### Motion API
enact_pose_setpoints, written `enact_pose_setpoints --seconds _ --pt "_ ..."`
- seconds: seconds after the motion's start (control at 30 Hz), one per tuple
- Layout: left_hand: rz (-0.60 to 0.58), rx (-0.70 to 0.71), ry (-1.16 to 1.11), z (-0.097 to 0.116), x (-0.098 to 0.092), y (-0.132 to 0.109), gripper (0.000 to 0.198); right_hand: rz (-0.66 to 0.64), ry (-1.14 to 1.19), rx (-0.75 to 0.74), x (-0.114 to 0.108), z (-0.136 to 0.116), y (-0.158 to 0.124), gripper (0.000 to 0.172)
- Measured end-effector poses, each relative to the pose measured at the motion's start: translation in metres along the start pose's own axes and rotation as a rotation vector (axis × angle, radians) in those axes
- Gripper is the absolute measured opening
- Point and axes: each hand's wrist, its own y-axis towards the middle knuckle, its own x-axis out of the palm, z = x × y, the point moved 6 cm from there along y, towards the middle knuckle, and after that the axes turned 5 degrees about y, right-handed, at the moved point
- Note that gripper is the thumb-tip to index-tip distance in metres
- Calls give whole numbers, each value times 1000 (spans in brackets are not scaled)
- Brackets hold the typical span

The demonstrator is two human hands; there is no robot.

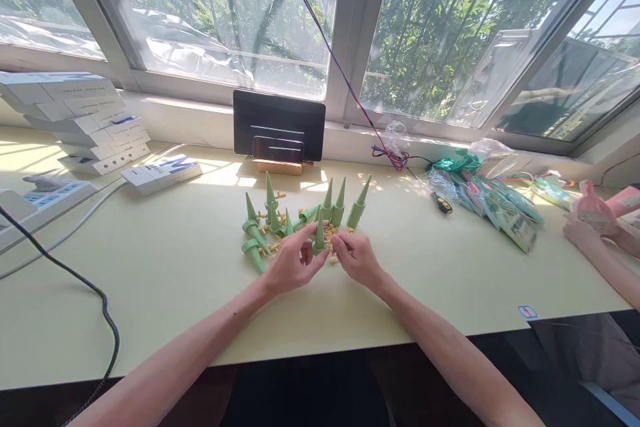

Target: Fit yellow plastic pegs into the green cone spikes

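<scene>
Between the thumb and fingers of my left hand is a pointed green plastic spike, its tip upward. Close against the spike's lower right side, the fingers of my right hand are pinched together; what they hold is hidden, though small tan plastic pieces lie around the fingertips. More green spikes surround my hands: several stand upright, like the one at the right, and others lie on their sides, like one at the left.
A black tablet and a phone lean on a stand. White boxes and a power strip are left. Bagged items and a yellow-black tool lie right, near another person's hands. A black cable crosses the table.
</scene>
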Motion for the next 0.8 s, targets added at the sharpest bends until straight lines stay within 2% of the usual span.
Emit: enact_pose_setpoints --seconds 0.2,0.33,0.43,0.8 --pt "51 -49 -6 -4 0 1 35 13 22 12 -1 -3 0 38" --pt "107 -131 -63 -9 -2 1 39 20 62 17 -2 -8 0 23" --pt "143 -172 -77 -11 -4 1 41 28 97 23 -2 -9 0 20" --pt "167 -119 -19 -10 -5 0 35 72 70 3 -4 -8 0 16"
